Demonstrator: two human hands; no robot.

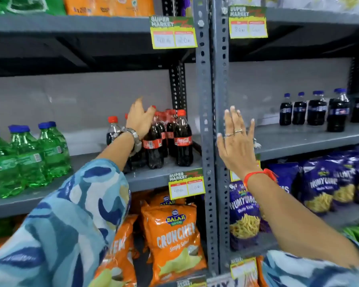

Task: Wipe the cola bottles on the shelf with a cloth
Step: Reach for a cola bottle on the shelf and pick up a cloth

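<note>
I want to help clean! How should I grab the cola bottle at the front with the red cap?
Hold the front cola bottle round its narrow neck, just under the red cap, coming from the front. It stands upright with other bottles close behind and the shelf post on its right.

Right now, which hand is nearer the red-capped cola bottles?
Left. The left hand rests on the red-capped cola bottles; the right hand is spread open beyond the shelf upright, to their right.

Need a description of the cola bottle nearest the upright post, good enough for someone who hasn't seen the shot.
Find the grey post between the two shelf bays. On the middle shelf just left of it stands a cluster of red-capped colas; the left hand rests on them. The cola bottle is the rightmost, front one, its red label fully visible.
</note>
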